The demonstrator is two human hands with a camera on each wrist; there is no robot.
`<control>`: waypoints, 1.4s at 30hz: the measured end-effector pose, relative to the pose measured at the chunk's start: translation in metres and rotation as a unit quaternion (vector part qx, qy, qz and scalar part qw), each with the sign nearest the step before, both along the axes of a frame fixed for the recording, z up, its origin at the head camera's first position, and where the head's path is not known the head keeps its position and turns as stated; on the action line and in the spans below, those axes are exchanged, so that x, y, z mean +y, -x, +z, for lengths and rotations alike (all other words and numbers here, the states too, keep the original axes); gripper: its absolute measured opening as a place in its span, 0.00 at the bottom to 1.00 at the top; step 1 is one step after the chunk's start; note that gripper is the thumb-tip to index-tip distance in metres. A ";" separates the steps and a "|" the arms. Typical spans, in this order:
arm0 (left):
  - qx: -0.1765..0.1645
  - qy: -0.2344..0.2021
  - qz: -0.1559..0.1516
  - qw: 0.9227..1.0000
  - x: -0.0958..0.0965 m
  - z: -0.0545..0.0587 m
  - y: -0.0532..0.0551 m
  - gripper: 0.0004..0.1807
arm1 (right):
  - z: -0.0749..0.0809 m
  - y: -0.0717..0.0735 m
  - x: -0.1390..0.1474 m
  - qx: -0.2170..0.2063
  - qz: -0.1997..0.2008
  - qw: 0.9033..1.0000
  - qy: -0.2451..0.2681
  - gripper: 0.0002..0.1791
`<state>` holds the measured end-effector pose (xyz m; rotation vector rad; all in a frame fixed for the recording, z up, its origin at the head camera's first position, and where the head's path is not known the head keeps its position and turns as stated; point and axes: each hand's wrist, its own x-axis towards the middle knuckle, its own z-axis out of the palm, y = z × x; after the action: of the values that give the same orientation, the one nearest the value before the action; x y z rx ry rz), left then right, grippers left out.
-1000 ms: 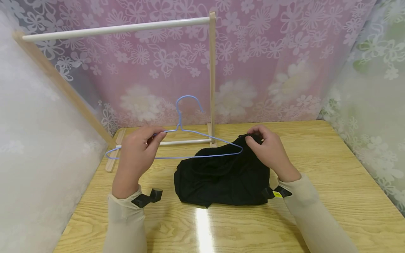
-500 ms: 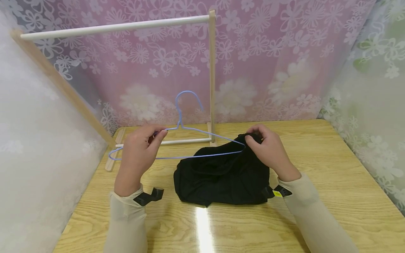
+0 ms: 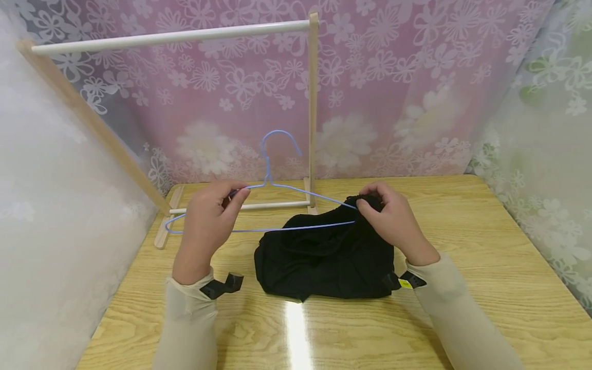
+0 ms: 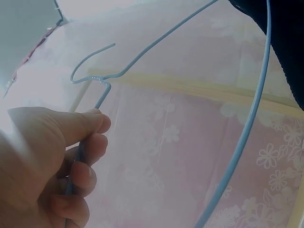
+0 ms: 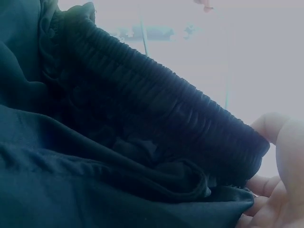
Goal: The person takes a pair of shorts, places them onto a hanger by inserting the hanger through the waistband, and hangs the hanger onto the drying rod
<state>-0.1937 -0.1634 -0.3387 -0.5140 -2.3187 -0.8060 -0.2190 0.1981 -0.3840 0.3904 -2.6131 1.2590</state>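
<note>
My left hand (image 3: 208, 221) pinches the left shoulder of a blue wire hanger (image 3: 267, 169) between thumb and fingers, just beside its neck. The hook points up and curves to the right. On the right, my right hand (image 3: 393, 218) grips the top edge of a black garment (image 3: 324, 267) lying bunched on the table. A gathered elastic waistband (image 5: 175, 104) shows in the right wrist view, its end held between thumb and fingers. The hanger's right tip is hidden at the garment's raised edge, close to my right thumb. Its lower bar crosses in front of the black cloth.
A wooden rack (image 3: 312, 113) with a white top rail (image 3: 171, 35) stands behind on the left. Its low white bar (image 3: 277, 205) runs behind the hanger. The wood-grain table (image 3: 485, 246) reaches back to a pink floral curtain (image 3: 393, 103).
My left hand has shifted the hanger right and slightly up, so its right tip has passed out of sight at the garment's edge. My right hand has barely moved.
</note>
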 end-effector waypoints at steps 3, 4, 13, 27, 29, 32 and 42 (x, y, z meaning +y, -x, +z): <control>0.005 -0.002 0.001 1.000 0.001 -0.001 0.000 0.09 | 0.000 0.000 0.000 0.001 0.012 1.000 0.004 0.16; 0.009 -0.004 0.003 1.000 0.001 -0.001 0.000 0.09 | 0.000 0.000 -0.001 0.001 0.015 1.000 0.003 0.16; 0.042 -0.027 0.003 0.999 0.002 -0.003 0.001 0.09 | -0.001 0.000 -0.001 0.001 0.034 0.999 0.008 0.15; 0.045 -0.015 -0.049 0.998 0.009 -0.004 0.000 0.06 | -0.001 -0.001 -0.002 0.006 0.007 1.000 0.022 0.17; 0.044 -0.013 -0.050 0.998 0.011 -0.004 0.000 0.06 | -0.001 -0.001 -0.002 0.005 0.017 1.000 0.021 0.16; 0.045 -0.018 -0.049 0.998 0.013 -0.004 0.000 0.06 | 0.000 -0.001 -0.003 0.003 0.036 0.999 0.020 0.16; 0.045 -0.038 -0.033 0.998 0.015 -0.006 0.001 0.06 | -0.001 -0.003 0.000 0.028 0.174 0.984 0.029 0.22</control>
<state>-0.1943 -0.1487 -0.3449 -0.5848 -2.1899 -0.8806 -0.2156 0.1980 -0.3854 0.8909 -2.5274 1.3959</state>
